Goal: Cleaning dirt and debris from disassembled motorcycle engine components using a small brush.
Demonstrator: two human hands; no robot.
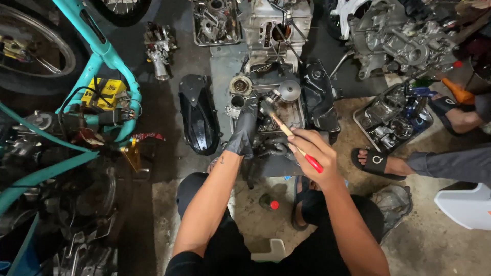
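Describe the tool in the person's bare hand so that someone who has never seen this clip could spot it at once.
Start at the opened engine on the floor in the middle of the view, between the teal bike frame and a tray of parts. The right hand holds a hammer over it, beside the black-gloved left hand. Its pale wooden handle with a red end sets it apart from the grey metal around.

We see a teal bike frame (105, 53) w/ yellow battery (105, 92) at left, black side cover (198, 118) on the floor, parts tray (394, 116) & another person's sandaled foot (376, 161) at right.
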